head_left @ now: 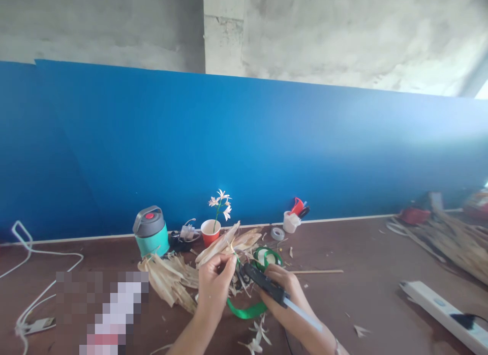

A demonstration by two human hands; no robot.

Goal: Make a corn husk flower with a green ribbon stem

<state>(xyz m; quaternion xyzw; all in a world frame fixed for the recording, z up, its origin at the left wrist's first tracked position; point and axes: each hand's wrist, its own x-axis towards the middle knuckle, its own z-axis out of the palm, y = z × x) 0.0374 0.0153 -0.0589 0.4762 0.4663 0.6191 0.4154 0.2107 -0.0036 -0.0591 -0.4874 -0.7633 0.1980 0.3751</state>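
Observation:
My left hand (214, 284) is closed in a pinch on a small pale flower (231, 247), which looks made of dried husk. My right hand (285, 289) grips a black hot glue gun (266, 284); a whitish glue stick (305, 314) juts from its rear. The gun's nose points toward the fingers of my left hand, but I cannot tell if it touches the flower. A loop of green ribbon (247, 311) hangs below and between my hands. Behind them lies a green roll (269, 257). Dried husks (170, 281) spread beside my left hand. More pale flowers (258, 338) lie nearer me.
A red-and-white cup (211, 233) holds a flower stem (218, 212). Left of it stands a teal jar (152, 240). Farther right are a tape roll (278, 234), a white cup of tools (292, 223), a thin stick (316, 271) and a power strip (444, 314). A blue partition (267, 151) backs the table.

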